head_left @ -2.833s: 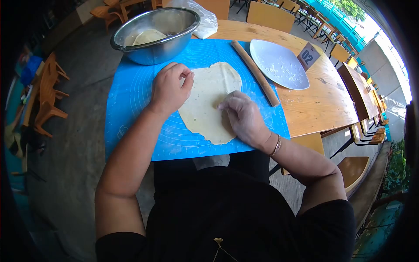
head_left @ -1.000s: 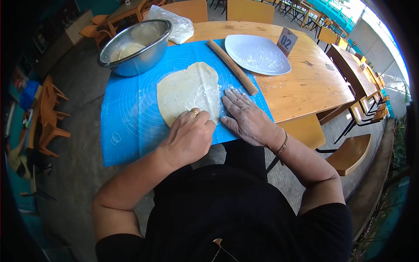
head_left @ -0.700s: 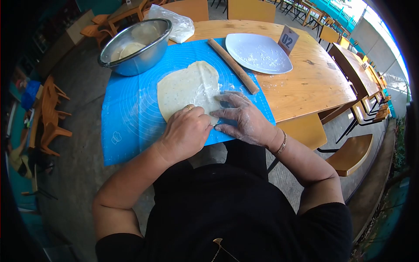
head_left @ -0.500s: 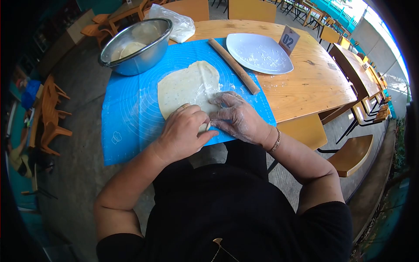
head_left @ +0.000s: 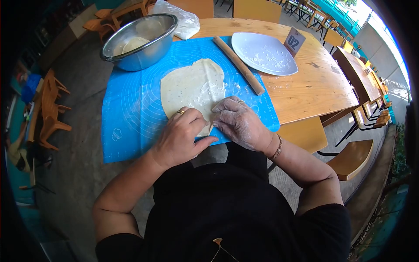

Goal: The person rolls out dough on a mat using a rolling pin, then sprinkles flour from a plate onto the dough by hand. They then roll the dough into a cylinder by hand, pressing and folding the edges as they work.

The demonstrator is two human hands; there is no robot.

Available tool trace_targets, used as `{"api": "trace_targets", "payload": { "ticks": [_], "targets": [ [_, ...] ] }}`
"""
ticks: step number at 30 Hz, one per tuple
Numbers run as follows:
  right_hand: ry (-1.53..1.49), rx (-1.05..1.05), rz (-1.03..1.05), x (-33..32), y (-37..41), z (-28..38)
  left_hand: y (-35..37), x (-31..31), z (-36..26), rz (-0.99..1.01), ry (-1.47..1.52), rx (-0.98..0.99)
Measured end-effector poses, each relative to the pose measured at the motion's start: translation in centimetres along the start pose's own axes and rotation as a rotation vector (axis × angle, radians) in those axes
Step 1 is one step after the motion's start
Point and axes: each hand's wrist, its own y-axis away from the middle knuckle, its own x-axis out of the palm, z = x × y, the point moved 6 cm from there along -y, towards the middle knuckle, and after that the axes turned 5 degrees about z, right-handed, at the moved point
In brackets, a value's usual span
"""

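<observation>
A flat, flour-dusted sheet of dough [head_left: 190,84] with small dark flecks lies on a blue silicone mat [head_left: 124,105]. My left hand [head_left: 182,134], with a ring on one finger, is curled over the sheet's near edge and pinches the dough there. Whitened with flour, my right hand [head_left: 241,121] closes its bent fingers on the near right edge of the same sheet. The undersides of both sets of fingertips are hidden. Beyond my right hand, a wooden rolling pin [head_left: 239,65] rests slantwise across the mat.
A steel bowl [head_left: 150,51] holding a dough ball [head_left: 134,44] stands at the mat's far left, beside a clear plastic bag [head_left: 185,22]. A white plate [head_left: 262,51] with flour sits near a number card [head_left: 294,41] on the wooden table [head_left: 316,83]. Chairs surround it.
The lifted bit of dough by my left fingers is now lower and flatter. My right fingers have drawn together at the dough's edge. The view has shifted slightly.
</observation>
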Motion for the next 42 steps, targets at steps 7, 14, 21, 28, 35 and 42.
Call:
{"api": "trace_targets", "payload": {
  "ticks": [7,14,21,28,35,42],
  "targets": [
    [0.016,0.085,-0.062,0.1,-0.6,-0.9,-0.4,0.0,0.6,-0.061,0.025,-0.014],
    [0.048,0.072,-0.096,-0.2,-0.7,0.2,-0.7,0.3,0.9,-0.049,-0.016,-0.026],
    [0.002,0.054,-0.038,0.1,-1.0,-0.6,-1.0,-0.8,1.3,0.009,0.13,-0.065],
    [0.053,0.067,-0.029,0.2,-1.6,0.0,-1.3,-0.5,3.2,0.107,0.189,-0.118],
    [0.037,0.085,0.005,0.5,-1.2,-0.6,-1.2,-0.9,2.2,0.0,0.162,-0.093],
    [0.044,0.056,0.005,0.4,-1.5,0.6,-0.7,-0.7,3.0,0.099,0.125,-0.182]
  ]
}}
